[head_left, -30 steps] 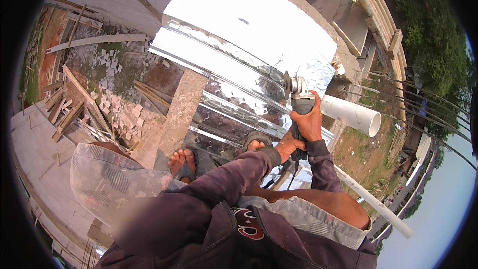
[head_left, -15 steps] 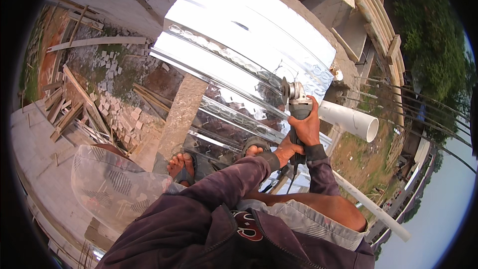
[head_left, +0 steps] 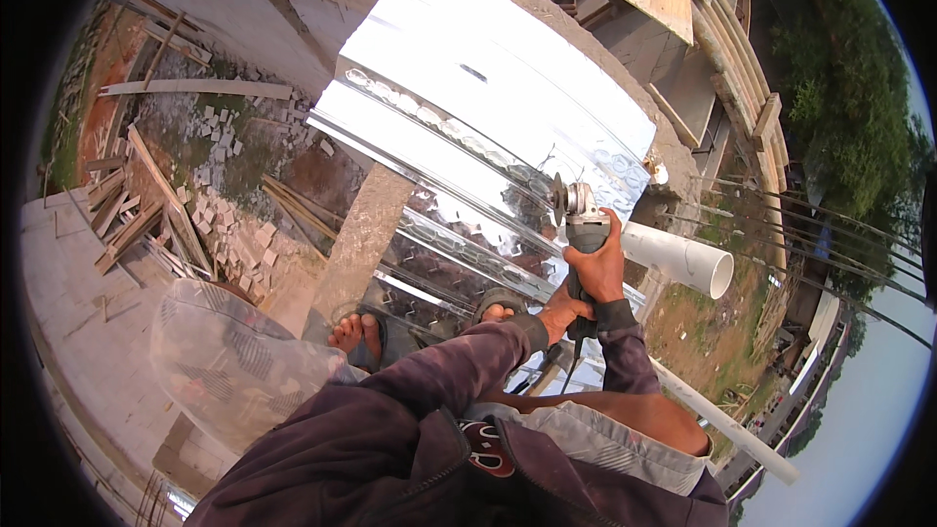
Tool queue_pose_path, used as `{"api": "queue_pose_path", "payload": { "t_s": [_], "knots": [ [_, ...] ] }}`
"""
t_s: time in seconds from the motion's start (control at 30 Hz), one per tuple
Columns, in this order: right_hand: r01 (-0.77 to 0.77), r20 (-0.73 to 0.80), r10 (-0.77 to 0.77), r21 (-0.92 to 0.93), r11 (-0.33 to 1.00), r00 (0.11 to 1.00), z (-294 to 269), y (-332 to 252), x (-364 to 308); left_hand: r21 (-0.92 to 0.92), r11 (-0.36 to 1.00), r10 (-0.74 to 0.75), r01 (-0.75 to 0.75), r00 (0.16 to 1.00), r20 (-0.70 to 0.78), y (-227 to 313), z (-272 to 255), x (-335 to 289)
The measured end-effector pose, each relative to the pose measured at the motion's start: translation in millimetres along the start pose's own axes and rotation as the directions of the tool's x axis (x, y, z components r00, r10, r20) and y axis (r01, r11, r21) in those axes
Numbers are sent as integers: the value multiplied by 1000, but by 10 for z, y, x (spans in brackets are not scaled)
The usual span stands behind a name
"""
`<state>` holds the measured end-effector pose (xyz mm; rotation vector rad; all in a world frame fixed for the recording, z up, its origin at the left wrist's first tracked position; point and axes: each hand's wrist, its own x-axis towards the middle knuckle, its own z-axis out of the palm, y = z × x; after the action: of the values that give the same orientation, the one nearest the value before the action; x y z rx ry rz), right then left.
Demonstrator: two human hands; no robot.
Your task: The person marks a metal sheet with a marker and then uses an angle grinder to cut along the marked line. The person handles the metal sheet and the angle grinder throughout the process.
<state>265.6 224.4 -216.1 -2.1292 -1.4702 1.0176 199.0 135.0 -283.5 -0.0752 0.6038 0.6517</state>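
Note:
Both of my hands grip an angle grinder (head_left: 586, 224) with a round disc at its far end. My right hand (head_left: 601, 262) wraps around the grinder's body just behind the metal head. Lower down, my left hand (head_left: 563, 314) closes around the rear of the handle, near the cord. The disc (head_left: 558, 200) is upright at the ribbed, shiny metal sheet (head_left: 527, 59); whether it touches the metal I cannot tell. Dark, scuffed marks show on the sheet around the disc. My sandalled feet (head_left: 359, 334) stand at the near side of the sheet.
A white plastic pipe (head_left: 688, 259) juts out right of the grinder, and a thinner pipe (head_left: 722, 420) lies lower right. A concrete beam (head_left: 363, 229) runs beside my feet. Rebar rods (head_left: 830, 205) stick out at the right. Far below left are timber planks (head_left: 168, 195) and broken blocks (head_left: 234, 234).
The view has shifted slightly, so the sheet sits a little lower and further right. Both hands keep their grip on the grinder, which stays at nearly the same place on the sheet.

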Motion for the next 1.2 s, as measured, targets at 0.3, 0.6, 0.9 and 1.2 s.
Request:
{"api": "queue_pose_path", "payload": {
  "t_s": [0.3, 0.6, 0.9, 1.2],
  "knots": [
    [16, -20, -16, -5, 1000, 1000, 17, 25, 23, -16, 1000, 20, -20, 1000, 17, -40, -33, 43],
    [-5, -22, 5, 15, 1000, 1000, 28, 28, 38, -4, 999, 47, -47, 998, 47, 175, 111, -117],
    [18, -24, -18, 17, 1000, 1000, 47, 75, 67, 7, 999, 44, -44, 998, 36, 25, 5, 26],
    [29, -16, -29, 22, 999, 999, 40, 126, 88, -13, 998, 58, -57, 998, 36, 109, 80, -31]
  ]
}}
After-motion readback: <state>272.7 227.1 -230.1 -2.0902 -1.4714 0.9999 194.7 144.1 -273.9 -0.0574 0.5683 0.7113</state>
